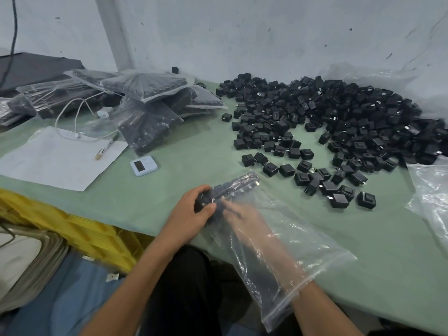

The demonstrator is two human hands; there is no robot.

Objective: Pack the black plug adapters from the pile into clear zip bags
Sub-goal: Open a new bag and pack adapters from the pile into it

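A big pile of black plug adapters [339, 117] covers the right and far part of the green table [169, 180]. A clear zip bag [291, 251] lies near the front edge with a row of adapters [232, 187] at its closed end. My left hand [194, 214] grips that end of the bag from outside, fingers curled round the adapters. My right hand [244, 219] is inside the bag up to the wrist, blurred, its fingers reaching to the adapters; whether it holds one I cannot tell.
Filled bags of adapters [145, 103] are stacked at the far left with a white cable [80, 117]. A white paper sheet [60, 158] with a pen and a small timer [143, 166] lie left of centre. Empty clear bags [431, 190] lie at right. A yellow crate [80, 229] stands below the table edge.
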